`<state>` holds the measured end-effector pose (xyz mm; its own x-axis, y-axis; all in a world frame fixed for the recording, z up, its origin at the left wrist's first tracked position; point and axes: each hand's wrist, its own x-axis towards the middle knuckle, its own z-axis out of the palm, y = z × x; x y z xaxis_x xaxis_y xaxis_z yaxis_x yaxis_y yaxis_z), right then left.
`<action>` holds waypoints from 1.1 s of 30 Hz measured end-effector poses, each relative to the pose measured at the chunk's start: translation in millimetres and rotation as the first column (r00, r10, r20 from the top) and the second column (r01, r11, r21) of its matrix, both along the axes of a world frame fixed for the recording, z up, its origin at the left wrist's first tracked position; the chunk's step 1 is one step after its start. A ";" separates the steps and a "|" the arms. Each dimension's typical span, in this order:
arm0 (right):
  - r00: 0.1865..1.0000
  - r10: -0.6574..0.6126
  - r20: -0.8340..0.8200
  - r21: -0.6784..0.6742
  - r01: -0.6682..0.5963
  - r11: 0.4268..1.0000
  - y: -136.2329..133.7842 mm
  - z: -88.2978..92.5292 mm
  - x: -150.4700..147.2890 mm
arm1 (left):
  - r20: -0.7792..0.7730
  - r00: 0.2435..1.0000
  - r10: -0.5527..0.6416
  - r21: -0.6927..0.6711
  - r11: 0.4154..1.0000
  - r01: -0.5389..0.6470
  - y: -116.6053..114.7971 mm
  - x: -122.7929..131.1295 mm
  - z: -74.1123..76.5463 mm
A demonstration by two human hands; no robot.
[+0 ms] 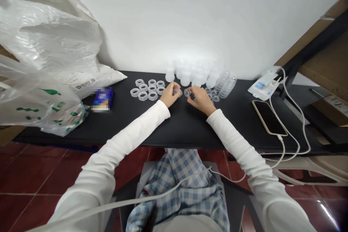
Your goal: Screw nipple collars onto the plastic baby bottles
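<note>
My left hand is closed around a translucent plastic ring, partly hidden by the fingers. Between the thumb and fingertips of my right hand is a small clear flanged piece, a short gap away from the ring. Several matching translucent rings lie flat to the left of my left hand. Just beyond my right hand sit several small clear round pieces, some covered by the hand. Frosted white bottles stand in a group behind both hands.
Stacked clear domed covers stand right of the bottles. A phone with a white cable and a blue-white packet lie on the right of the black table. At left are a blue box and large plastic bags.
</note>
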<state>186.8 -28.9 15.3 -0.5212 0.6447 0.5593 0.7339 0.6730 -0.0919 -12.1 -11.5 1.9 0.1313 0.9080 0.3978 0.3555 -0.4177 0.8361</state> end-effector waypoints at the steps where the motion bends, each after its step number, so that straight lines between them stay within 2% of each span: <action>1: 0.998 -0.035 0.052 0.003 0.034 0.999 -0.5 0.2 -1.0 | -0.075 0.997 0.001 0.060 0.998 0.004 -0.8 -0.1 -1.8; 3: 0.984 -0.101 0.145 0.015 0.100 0.995 -1.6 0.2 -2.6 | -0.206 0.978 0.017 0.130 0.991 0.010 -1.6 0.3 -5.6; 6: 0.951 -0.182 0.251 0.020 0.183 0.983 -2.1 -2.2 -2.9 | -0.394 0.917 0.063 0.142 0.990 -0.007 -3.0 1.5 -8.3; 9: 0.925 -0.233 0.301 0.007 0.242 0.970 -1.7 -6.2 -0.6 | -0.578 0.800 0.161 0.135 0.986 -0.101 -7.1 2.0 -3.8; 11: 0.931 -0.230 0.285 0.009 0.237 0.971 -2.0 -7.8 0.8 | -0.652 0.722 0.233 0.160 0.972 -0.169 -10.8 1.9 1.8; 13: 0.954 -0.199 0.225 0.027 0.198 0.980 -3.1 -8.1 0.2 | -0.675 0.686 0.272 0.189 0.962 -0.196 -13.8 1.7 6.8; 16: 0.990 -0.101 0.096 0.033 0.098 0.995 -5.7 -9.0 -6.4 | -0.674 0.688 0.268 0.214 0.963 -0.165 -15.5 1.9 9.4; 19: 0.997 0.042 -0.062 -0.020 -0.044 0.999 -7.0 -15.8 -17.4 | -0.675 0.699 0.236 0.220 0.969 -0.114 -14.3 1.3 6.5; 22: 0.976 0.135 -0.169 -0.095 -0.152 0.984 -5.4 -28.4 -25.2 | -0.681 0.688 0.251 0.212 0.967 -0.142 -11.5 -1.3 2.2; 24: 0.975 0.139 -0.174 -0.137 -0.164 0.977 -3.3 -36.5 -26.7 | -0.686 0.674 0.274 0.206 0.962 -0.181 -9.5 -3.6 -0.2; 27: 0.987 0.096 -0.128 -0.173 -0.118 0.978 -1.2 -43.2 -25.9 | -0.688 0.663 0.295 0.185 0.955 -0.232 -7.0 -6.3 -3.3; 33: 0.993 0.088 -0.079 -0.204 -0.103 0.974 -2.2 -41.6 -24.9 | -0.696 0.649 0.309 0.164 0.947 -0.275 -6.5 -10.3 -7.7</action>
<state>161.9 -31.2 -26.3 -0.5506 0.6992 0.4560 0.6540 0.7008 -0.2849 -22.4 -17.9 -5.7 0.1177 0.9344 0.3361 0.9389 -0.2150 0.2688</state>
